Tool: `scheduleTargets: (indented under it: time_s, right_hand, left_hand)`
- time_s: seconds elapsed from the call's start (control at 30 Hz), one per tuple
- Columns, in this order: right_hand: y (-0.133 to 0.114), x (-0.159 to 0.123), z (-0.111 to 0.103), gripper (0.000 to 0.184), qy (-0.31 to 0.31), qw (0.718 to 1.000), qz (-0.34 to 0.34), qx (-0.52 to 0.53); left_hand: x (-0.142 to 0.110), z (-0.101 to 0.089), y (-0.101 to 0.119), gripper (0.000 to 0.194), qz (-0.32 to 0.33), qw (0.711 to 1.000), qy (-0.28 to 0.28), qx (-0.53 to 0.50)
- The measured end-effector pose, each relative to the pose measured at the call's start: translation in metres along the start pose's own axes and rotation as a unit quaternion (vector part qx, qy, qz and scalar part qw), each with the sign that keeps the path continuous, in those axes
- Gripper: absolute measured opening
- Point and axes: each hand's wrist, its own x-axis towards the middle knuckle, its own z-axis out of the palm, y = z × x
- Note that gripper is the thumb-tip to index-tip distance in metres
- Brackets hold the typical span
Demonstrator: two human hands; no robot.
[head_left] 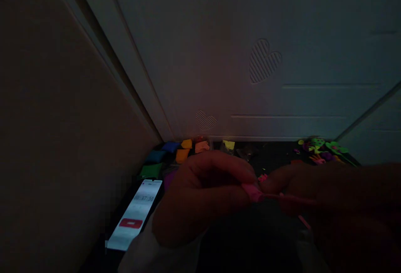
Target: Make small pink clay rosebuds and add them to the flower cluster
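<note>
The scene is very dark. My left hand (200,193) is curled, its fingertips pinched on a small pink piece of modelling clay (253,192). My right hand (316,193) meets it from the right, fingers closed on a thin pink stick-like tool (294,198) that touches the same pink piece. A tiny pink bit (262,177) sits just above the pinch. Both hands hover over a dark surface.
A lit phone (135,214) lies at the lower left showing a timer and a red button. Several coloured clay blocks (182,149) lie in a row behind the hands. Green and purple clay figures (319,148) sit at the right. A white panel with heart shapes (263,60) rises behind.
</note>
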Motion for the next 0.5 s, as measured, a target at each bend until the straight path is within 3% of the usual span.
scheduleTargets:
  time_s: [0.5]
  right_hand:
    - [0.0042,-0.0019,-0.0018,0.021,0.005,1.0,-0.02,-0.008]
  left_hand:
    - [-0.001,0.0033,-0.0012,0.017,0.0,1.0,0.004,-0.01]
